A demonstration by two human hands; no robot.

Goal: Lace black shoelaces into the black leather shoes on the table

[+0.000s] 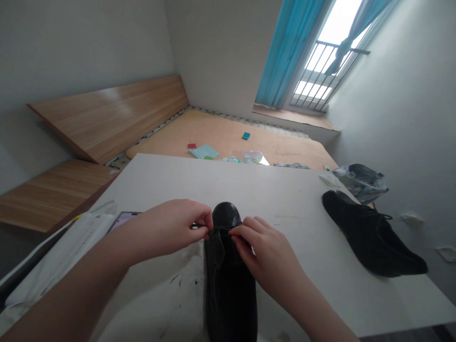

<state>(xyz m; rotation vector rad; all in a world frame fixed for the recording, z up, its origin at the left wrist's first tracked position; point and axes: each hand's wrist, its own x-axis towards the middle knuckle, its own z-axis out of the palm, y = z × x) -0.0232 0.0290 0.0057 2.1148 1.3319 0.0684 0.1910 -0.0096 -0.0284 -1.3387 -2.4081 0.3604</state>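
Observation:
A black lace-up shoe (231, 294) lies in front of me on the white table, its toe pointing away. My left hand (181, 223) is at the left side of the lacing, thumb and fingers pinched on a dark shoelace (195, 226). From the other side, my right hand (261, 242) pinches at the lowest lacing, just behind the toe cap; the lace there is mostly hidden by the fingers. A second black shoe (366, 232), with its lace tied, rests near the table's right edge.
Left of my forearm are a phone (124, 218) and white packaging (67, 256) on the white table (171, 180). A plastic bag (361, 180) sits at the far right. Beyond the table, a bed (285, 137) holds a light-blue packet (204, 152) and small items.

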